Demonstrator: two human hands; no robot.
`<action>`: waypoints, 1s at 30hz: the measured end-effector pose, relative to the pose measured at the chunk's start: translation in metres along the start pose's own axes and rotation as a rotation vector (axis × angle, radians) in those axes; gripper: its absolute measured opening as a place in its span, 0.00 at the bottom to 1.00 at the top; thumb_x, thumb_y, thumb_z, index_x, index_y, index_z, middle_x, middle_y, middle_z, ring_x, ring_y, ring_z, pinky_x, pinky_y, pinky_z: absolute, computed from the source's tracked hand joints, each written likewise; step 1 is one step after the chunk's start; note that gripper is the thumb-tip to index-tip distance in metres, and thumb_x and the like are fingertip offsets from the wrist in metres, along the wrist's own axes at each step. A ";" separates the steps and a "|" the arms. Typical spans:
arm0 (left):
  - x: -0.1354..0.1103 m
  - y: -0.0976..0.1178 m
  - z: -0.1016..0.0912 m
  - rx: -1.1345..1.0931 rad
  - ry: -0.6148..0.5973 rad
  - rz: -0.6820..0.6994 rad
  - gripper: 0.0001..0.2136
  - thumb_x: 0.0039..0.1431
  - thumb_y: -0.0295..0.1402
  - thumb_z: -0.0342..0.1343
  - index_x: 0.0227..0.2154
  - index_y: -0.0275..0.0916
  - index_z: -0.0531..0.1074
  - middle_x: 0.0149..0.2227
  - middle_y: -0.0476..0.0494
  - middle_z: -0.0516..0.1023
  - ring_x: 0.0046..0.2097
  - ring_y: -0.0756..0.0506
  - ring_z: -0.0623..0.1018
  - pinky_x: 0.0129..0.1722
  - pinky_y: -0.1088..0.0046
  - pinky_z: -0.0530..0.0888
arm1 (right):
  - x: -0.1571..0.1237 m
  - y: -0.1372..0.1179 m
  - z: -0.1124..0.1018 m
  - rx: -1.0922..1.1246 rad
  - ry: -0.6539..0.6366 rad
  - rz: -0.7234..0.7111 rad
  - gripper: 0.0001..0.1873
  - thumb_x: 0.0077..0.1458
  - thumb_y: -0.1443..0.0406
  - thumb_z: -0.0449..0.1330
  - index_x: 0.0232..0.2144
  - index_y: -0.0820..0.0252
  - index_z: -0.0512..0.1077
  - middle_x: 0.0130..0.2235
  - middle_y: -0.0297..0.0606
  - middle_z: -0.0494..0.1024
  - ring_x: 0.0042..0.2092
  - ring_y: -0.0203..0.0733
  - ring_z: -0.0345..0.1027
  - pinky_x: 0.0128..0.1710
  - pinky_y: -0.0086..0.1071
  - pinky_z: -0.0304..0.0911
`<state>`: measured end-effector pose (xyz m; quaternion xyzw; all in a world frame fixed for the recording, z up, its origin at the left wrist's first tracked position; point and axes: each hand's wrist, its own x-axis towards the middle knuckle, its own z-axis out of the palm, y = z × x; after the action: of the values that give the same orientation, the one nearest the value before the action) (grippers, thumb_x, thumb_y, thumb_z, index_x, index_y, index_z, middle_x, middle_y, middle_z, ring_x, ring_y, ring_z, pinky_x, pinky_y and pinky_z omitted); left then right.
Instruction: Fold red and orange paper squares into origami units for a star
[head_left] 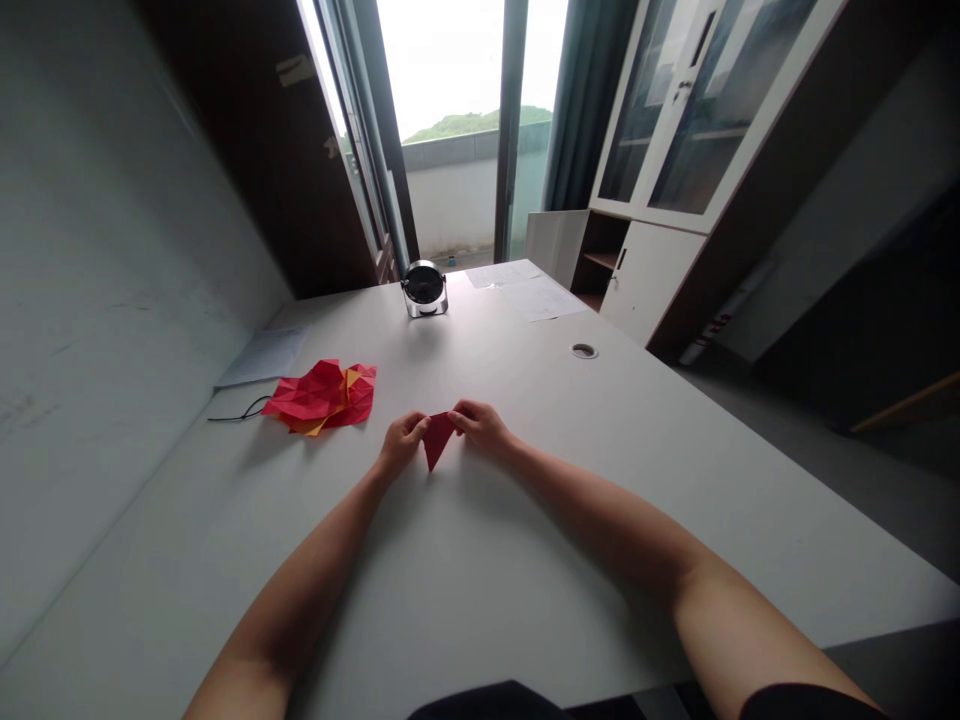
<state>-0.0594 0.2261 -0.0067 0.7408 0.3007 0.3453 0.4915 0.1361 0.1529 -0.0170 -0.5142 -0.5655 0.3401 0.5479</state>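
A small piece of folded red paper (436,438) is held up between my two hands over the white table. It has a triangular shape with one point hanging down. My left hand (405,438) pinches its upper left edge between thumb and fingers. At the upper right corner, my right hand (478,426) grips it the same way. The fingers cover parts of the paper's edges. Off to the left lies a loose pile of creased red and orange paper (322,392), apart from both hands.
A black cord (244,412) sticks out from the paper pile. Beyond it a pale sheet (262,356) lies by the wall. A small round fan-like device (425,287) stands at the back. White papers (540,297) and a round cable hole (583,351) are on the right of the table (525,560).
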 end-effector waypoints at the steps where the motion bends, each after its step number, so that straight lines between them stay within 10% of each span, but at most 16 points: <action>1: 0.000 0.000 0.000 -0.025 0.004 -0.005 0.15 0.59 0.44 0.55 0.29 0.36 0.74 0.26 0.49 0.73 0.28 0.50 0.69 0.29 0.76 0.65 | 0.000 -0.001 0.000 0.028 -0.012 0.003 0.17 0.57 0.52 0.60 0.30 0.61 0.72 0.24 0.33 0.74 0.27 0.35 0.66 0.28 0.28 0.60; 13: -0.001 0.004 0.008 -0.296 0.117 -0.016 0.14 0.57 0.44 0.60 0.34 0.36 0.77 0.31 0.45 0.77 0.33 0.48 0.74 0.34 0.72 0.72 | -0.004 -0.009 0.004 0.007 -0.306 0.013 0.17 0.57 0.56 0.59 0.39 0.63 0.78 0.34 0.38 0.79 0.35 0.41 0.71 0.35 0.30 0.63; 24: 0.002 -0.004 0.006 -0.246 0.227 -0.021 0.13 0.56 0.42 0.61 0.36 0.36 0.77 0.29 0.46 0.77 0.31 0.49 0.73 0.33 0.73 0.70 | -0.006 -0.007 0.008 -0.178 -0.083 -0.034 0.12 0.56 0.58 0.59 0.30 0.62 0.74 0.26 0.32 0.75 0.28 0.35 0.63 0.29 0.27 0.56; 30: 0.005 -0.009 0.004 -0.210 0.193 -0.020 0.13 0.57 0.42 0.59 0.37 0.36 0.77 0.33 0.44 0.78 0.35 0.47 0.74 0.36 0.73 0.70 | -0.004 -0.013 0.004 0.068 -0.101 0.027 0.19 0.59 0.51 0.56 0.30 0.62 0.73 0.28 0.36 0.76 0.29 0.37 0.66 0.31 0.29 0.61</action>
<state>-0.0545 0.2307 -0.0152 0.6457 0.3161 0.4396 0.5384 0.1285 0.1463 -0.0064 -0.4849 -0.5736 0.3920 0.5312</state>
